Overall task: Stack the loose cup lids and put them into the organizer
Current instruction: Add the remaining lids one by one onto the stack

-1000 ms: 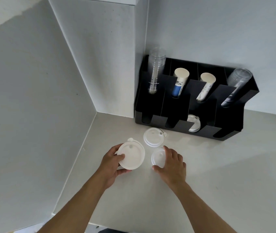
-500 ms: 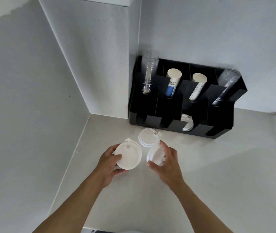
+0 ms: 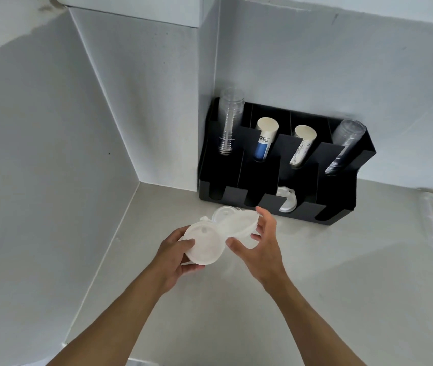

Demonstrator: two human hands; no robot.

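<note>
With each hand clamped on a white cup lid (image 3: 204,245) before the organizer (image 3: 342,180), we risk misaligned rims preventing nesting.

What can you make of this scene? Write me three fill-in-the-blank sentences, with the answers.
1. The organizer against the wall is ____ in colour.
2. The right hand holds a white lid tilted towards the flat lid in the ____ hand.
3. Between the clear cup stacks stand ____ paper cup stacks.
Answers: black; left; two.
</note>
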